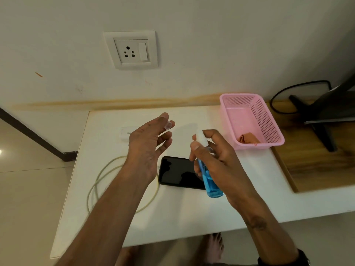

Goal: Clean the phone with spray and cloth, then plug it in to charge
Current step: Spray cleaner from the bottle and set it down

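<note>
Right hand [215, 158]: grips blue spray bottle [209, 179] above phone [178, 172].
Left hand [148, 144]: fingers spread, holding nothing, left of phone.
Cloth [247, 140]: in pink basket [269, 120], right of phone.

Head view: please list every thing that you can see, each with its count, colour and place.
phone: one, black, flat on the table
spray bottle: one, blue, in right hand
cable: one, pale, coiled at table's left
charger: one, white, behind left hand
basket: one, pink, table's right
cloth: one, orange, inside basket
socket: one, white, on wall
table: one, white
left hand: one, open, above table
right hand: one, holds bottle
</note>
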`<state>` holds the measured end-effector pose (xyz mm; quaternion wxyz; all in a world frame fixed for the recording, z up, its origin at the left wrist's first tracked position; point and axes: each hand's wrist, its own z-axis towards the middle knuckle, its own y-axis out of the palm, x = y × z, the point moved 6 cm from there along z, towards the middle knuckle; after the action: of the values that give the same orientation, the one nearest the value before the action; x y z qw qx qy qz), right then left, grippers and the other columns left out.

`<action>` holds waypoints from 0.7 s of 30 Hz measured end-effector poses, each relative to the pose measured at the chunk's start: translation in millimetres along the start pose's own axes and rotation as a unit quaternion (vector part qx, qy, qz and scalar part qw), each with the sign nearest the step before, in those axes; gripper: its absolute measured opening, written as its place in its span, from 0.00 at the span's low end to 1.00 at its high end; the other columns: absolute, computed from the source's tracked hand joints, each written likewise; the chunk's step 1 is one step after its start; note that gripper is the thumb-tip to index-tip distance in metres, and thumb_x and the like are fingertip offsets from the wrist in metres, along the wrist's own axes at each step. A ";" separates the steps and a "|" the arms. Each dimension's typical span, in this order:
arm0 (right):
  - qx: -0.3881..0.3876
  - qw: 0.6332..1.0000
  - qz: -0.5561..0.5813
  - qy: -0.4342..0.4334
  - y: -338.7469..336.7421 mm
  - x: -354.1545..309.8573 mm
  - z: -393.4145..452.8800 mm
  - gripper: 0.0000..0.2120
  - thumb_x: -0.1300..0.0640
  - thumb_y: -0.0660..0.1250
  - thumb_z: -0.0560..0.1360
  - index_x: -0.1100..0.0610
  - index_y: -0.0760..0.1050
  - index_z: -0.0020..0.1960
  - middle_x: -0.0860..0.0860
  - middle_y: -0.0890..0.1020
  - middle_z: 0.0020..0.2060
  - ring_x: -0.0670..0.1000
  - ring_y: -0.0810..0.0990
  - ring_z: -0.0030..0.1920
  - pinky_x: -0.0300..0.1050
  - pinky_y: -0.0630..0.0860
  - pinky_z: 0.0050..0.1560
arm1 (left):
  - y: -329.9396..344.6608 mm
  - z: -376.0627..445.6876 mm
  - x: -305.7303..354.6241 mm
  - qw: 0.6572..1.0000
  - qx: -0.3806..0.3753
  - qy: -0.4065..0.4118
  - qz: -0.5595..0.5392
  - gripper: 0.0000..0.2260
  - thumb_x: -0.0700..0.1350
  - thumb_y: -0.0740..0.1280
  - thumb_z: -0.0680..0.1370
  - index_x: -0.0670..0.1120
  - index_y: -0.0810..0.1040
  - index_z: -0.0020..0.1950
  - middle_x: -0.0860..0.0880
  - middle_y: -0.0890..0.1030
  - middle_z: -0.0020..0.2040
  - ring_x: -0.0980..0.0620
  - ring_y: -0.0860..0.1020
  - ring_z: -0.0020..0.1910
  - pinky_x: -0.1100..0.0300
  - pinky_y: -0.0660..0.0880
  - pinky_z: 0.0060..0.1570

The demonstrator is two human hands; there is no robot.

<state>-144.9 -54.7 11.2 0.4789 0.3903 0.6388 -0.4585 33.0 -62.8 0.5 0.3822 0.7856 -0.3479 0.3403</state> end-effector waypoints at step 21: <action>0.068 0.979 -0.123 0.149 -57.6 31.5 -0.7 0.33 0.18 0.53 0.66 0.49 0.69 0.32 0.53 0.75 0.26 0.52 0.74 0.27 0.48 0.77 0.33 | -4.6 -3.9 5.3 1.000 0.028 0.001 0.008 0.09 0.51 0.78 0.74 0.49 0.85 0.50 0.52 0.89 0.46 0.55 0.82 0.42 0.62 0.82 0.45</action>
<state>-206.6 -68.0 -7.0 0.2905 0.4041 0.7135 -0.4932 38.4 -58.9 4.9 0.3576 0.7929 -0.3437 0.3540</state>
